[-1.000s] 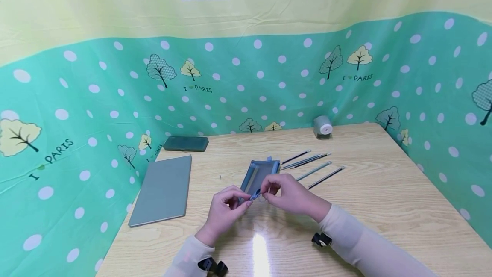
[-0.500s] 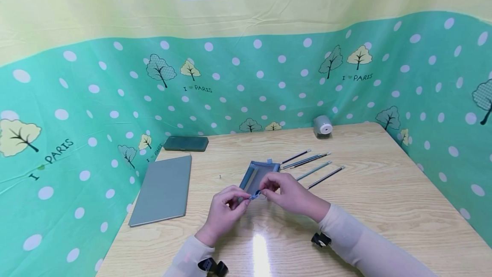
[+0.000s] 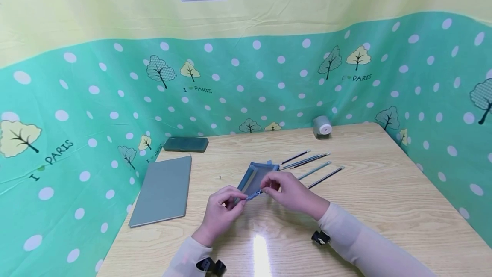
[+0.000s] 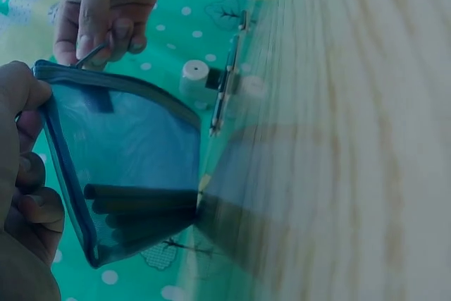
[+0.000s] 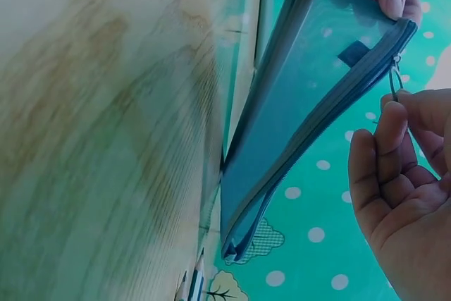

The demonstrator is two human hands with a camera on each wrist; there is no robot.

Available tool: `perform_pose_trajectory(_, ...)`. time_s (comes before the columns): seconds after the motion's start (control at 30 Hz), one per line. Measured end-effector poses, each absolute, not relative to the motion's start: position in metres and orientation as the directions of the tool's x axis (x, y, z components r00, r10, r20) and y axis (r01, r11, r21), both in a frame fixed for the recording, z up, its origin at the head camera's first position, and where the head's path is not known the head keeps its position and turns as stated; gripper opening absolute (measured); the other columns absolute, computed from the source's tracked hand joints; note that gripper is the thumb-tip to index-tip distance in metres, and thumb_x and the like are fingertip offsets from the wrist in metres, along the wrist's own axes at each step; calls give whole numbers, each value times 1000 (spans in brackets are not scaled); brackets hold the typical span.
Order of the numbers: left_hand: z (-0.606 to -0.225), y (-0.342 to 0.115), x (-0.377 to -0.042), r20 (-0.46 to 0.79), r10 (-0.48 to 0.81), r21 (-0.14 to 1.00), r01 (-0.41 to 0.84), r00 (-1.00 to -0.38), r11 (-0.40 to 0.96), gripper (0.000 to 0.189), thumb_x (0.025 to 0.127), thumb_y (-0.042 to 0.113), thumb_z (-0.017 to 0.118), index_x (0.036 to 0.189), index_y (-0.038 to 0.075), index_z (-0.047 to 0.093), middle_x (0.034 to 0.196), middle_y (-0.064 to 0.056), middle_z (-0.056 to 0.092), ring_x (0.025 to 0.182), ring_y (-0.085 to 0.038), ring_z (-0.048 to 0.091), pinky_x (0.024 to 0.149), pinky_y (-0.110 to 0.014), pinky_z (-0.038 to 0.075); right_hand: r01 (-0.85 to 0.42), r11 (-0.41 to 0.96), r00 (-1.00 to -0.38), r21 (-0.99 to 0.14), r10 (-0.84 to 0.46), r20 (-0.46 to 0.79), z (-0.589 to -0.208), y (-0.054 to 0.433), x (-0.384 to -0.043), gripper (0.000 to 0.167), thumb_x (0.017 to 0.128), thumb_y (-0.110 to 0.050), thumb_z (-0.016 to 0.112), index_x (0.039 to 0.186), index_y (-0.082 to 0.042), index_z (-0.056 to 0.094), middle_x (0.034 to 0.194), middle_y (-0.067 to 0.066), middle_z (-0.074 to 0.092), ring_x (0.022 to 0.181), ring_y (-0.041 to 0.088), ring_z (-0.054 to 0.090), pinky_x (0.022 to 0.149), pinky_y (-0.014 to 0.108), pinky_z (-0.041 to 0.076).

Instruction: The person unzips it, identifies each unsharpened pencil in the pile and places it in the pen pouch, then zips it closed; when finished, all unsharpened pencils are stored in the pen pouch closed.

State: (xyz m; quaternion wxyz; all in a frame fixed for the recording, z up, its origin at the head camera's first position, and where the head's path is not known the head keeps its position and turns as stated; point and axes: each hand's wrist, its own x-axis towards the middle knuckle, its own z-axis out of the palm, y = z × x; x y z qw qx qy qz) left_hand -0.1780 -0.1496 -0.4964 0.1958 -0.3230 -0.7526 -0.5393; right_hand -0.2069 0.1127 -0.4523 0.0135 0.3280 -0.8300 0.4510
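A translucent blue zip pencil pouch [image 3: 261, 173] stands tilted on the table between both hands. In the left wrist view, several long dark sticks, like pencils [image 4: 141, 206], show through its wall along the bottom. My left hand [image 3: 222, 212] pinches the pouch's near top corner, at the end of the zip, between thumb and fingers. With thumb and forefinger my right hand [image 3: 288, 192] pinches the looped zip pull [image 5: 395, 79], close to that same corner. Beyond the pull, the zip [image 5: 303, 139] shows a gap between its edges at the far end.
Several loose pencils [image 3: 326, 177] lie right of the pouch. A grey pencil sharpener [image 3: 322, 127] stands at the back right. To the left lie a grey notebook [image 3: 163, 191] and a dark green case [image 3: 186, 143]. A patterned curtain [image 3: 230, 76] hangs behind the table [image 3: 384, 191].
My left hand has shifted slightly left with the pouch corner. The zip edge between my hands, bunched before, now looks straighter. My right hand stays nearly in place.
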Motion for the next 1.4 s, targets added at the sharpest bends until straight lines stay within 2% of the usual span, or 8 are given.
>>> perform_pose_trajectory(0.17, -496, -154, -178, 652, 279, 672, 708, -705, 218, 26, 86, -6, 81, 97, 17, 79, 94, 3, 72, 58, -8, 49, 49, -21, 41, -544, 405, -797, -734, -523, 302, -452, 113, -207, 12, 97, -7, 74, 103, -17, 77, 90, -1, 71, 78, 9, 61, 68, 29, 55)
perform_pose_trajectory(0.37, -497, -160, -181, 664, 274, 665, 717, -696, 211, 29, 82, -8, 82, 96, 17, 79, 93, 2, 73, 55, -8, 46, 47, -21, 39, -541, 429, -805, -724, -512, 298, -454, 113, -209, 13, 96, -7, 76, 103, -18, 79, 88, -9, 68, 77, 10, 61, 67, 28, 54)
perform_pose_trajectory(0.63, -495, -173, -183, 696, 240, 657, 735, -677, 170, 36, 75, -15, 78, 92, 16, 77, 89, -3, 73, 52, -8, 41, 47, -21, 36, -515, 475, -830, -714, -484, 277, -458, 116, -212, 15, 97, -9, 76, 102, -22, 78, 90, -14, 66, 77, 11, 60, 66, 28, 54)
perform_pose_trajectory(0.93, -494, -193, -189, 717, 216, 634, 748, -663, 195, 43, 73, -21, 73, 100, 12, 79, 88, -4, 72, 48, -18, 40, 44, -21, 35, -510, 502, -844, -698, -448, 294, -454, 121, -215, 13, 96, -10, 77, 100, -23, 78, 92, -14, 67, 74, 10, 57, 63, 28, 51)
perform_pose_trajectory(1.1, -493, -204, -193, 726, 198, 634, 753, -658, 177, 40, 72, -21, 69, 97, 8, 77, 83, -9, 68, 47, -22, 38, 43, -23, 33, -493, 545, -860, -678, -422, 287, -449, 127, -216, 11, 98, -15, 77, 100, -26, 78, 92, -16, 65, 68, 11, 54, 58, 28, 48)
perform_pose_trajectory(1.2, -493, -210, -196, 710, 179, 655, 732, -681, 187, 33, 75, -18, 67, 95, 7, 76, 81, -12, 66, 47, -21, 37, 44, -24, 33, -486, 577, -868, -656, -405, 287, -445, 130, -217, 11, 97, -16, 77, 100, -27, 78, 93, -19, 67, 68, 13, 55, 58, 28, 47)
perform_pose_trajectory(1.4, -495, -223, -201, 631, 141, 719, 643, -763, 262, 35, 78, -19, 70, 95, 11, 76, 82, -6, 67, 49, -18, 37, 47, -25, 35, -526, 631, -851, -571, -401, 340, -439, 140, -221, 11, 95, -13, 78, 99, -23, 79, 91, -19, 66, 68, 9, 52, 59, 29, 47)
